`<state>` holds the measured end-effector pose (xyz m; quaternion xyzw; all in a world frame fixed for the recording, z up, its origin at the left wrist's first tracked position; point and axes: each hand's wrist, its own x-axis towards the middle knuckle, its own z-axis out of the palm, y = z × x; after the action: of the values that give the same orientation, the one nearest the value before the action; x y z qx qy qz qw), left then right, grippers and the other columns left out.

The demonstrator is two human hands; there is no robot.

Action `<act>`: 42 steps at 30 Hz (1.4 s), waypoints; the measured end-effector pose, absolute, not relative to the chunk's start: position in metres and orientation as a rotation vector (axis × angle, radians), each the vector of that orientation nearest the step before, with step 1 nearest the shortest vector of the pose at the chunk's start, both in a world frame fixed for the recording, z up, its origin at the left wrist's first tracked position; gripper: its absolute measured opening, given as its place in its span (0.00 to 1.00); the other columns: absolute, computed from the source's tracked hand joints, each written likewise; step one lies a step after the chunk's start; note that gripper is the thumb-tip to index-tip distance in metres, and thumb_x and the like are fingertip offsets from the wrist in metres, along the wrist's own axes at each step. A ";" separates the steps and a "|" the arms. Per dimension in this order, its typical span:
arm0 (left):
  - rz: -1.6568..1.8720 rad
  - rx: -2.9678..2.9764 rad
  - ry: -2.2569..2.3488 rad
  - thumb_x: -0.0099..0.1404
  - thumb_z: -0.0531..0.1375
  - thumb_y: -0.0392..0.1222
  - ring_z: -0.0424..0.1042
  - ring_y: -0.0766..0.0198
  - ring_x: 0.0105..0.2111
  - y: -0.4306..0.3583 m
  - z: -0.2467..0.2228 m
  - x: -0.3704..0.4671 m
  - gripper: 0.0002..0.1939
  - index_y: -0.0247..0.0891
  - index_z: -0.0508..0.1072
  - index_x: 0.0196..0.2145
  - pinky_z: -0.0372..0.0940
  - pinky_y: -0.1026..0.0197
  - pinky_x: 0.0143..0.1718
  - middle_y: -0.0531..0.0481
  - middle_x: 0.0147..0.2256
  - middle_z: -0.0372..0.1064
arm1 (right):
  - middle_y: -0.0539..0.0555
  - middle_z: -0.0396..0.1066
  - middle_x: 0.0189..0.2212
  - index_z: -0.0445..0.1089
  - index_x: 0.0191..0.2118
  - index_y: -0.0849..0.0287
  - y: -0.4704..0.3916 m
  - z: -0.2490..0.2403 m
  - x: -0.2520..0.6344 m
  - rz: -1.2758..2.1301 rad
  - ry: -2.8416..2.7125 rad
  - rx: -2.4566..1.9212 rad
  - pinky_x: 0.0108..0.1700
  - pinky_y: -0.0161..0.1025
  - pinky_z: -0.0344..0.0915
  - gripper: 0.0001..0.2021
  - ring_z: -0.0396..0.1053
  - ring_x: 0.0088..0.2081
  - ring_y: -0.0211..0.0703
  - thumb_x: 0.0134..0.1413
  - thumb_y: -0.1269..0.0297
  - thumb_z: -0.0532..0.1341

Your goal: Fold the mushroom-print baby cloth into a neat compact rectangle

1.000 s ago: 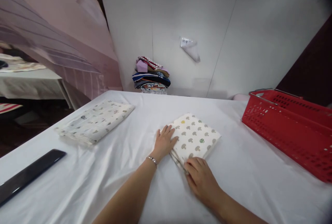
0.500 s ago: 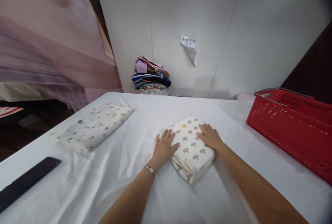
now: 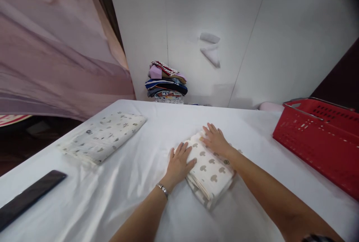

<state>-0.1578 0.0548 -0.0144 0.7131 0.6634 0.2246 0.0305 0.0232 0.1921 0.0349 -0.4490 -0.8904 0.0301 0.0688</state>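
Note:
A folded white cloth printed with grey mushrooms [image 3: 209,165] lies on the white-covered table [image 3: 134,204], its layered folds showing at the near edge. My left hand [image 3: 178,163] rests on its left edge, fingers spread and palm down. Across the far corner lies my right hand [image 3: 216,141], open and flat, hiding part of the print. Farther left on the table is a second folded white cloth with small leaf-like prints [image 3: 108,135], touched by neither hand.
A red perforated basket [image 3: 316,141] with metal handles stands at the right. A long dark flat object [image 3: 30,193] lies at the left front. Behind the table, a stack of folded clothes [image 3: 166,83] rises by the wall. Pink curtain fabric [image 3: 56,55] hangs at left.
My right hand has slid left and away from me over the cloth, towards its far corner. My left hand stays at the left edge. The view has shifted slightly.

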 end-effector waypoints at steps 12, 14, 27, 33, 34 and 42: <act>0.707 2.209 2.077 0.64 0.54 0.52 0.48 0.52 0.62 0.055 -0.014 -0.157 0.24 0.46 0.61 0.57 0.44 0.39 0.60 0.48 0.61 0.53 | 0.56 0.38 0.66 0.45 0.65 0.58 0.209 0.015 0.009 0.183 -2.779 -1.375 0.62 0.53 0.36 0.32 0.33 0.66 0.49 0.60 0.47 0.41; 0.699 2.202 2.073 0.64 0.53 0.52 0.48 0.52 0.62 0.056 -0.015 -0.157 0.25 0.46 0.60 0.57 0.43 0.39 0.60 0.48 0.61 0.52 | 0.55 0.39 0.66 0.46 0.65 0.56 0.208 0.020 0.012 0.256 -2.765 -1.376 0.62 0.53 0.37 0.30 0.34 0.66 0.50 0.60 0.48 0.42; 0.690 2.181 2.044 0.64 0.52 0.54 0.46 0.51 0.63 0.063 -0.019 -0.158 0.25 0.47 0.60 0.57 0.41 0.38 0.60 0.48 0.62 0.50 | 0.53 0.62 0.56 0.65 0.55 0.51 0.185 0.021 0.107 0.810 -1.946 -1.416 0.58 0.50 0.55 0.25 0.60 0.56 0.51 0.52 0.48 0.55; 0.694 2.154 2.032 0.64 0.52 0.53 0.46 0.51 0.63 0.063 -0.012 -0.158 0.25 0.45 0.61 0.57 0.40 0.36 0.59 0.47 0.62 0.50 | 0.56 0.75 0.41 0.74 0.40 0.60 0.178 0.018 0.154 0.874 -1.233 -1.380 0.50 0.43 0.63 0.19 0.70 0.46 0.48 0.43 0.53 0.61; 0.714 2.147 2.031 0.64 0.53 0.53 0.46 0.51 0.62 0.062 -0.011 -0.157 0.24 0.45 0.62 0.56 0.40 0.36 0.59 0.47 0.62 0.50 | 0.56 0.75 0.39 0.74 0.39 0.60 0.176 0.012 0.161 0.885 -1.174 -1.396 0.48 0.43 0.64 0.19 0.70 0.44 0.48 0.42 0.54 0.61; 0.987 2.289 1.743 0.65 0.52 0.50 0.58 0.55 0.57 0.033 0.017 -0.126 0.16 0.45 0.71 0.46 0.43 0.41 0.60 0.48 0.54 0.65 | 0.55 0.75 0.39 0.75 0.39 0.60 0.166 -0.034 0.173 0.931 -1.125 -1.388 0.40 0.41 0.69 0.19 0.71 0.41 0.47 0.40 0.56 0.62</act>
<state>-0.1263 0.0330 0.0173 0.7516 0.5724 0.3240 0.0498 0.1726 0.1655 -0.0339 -0.5825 -0.4722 0.3907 0.5340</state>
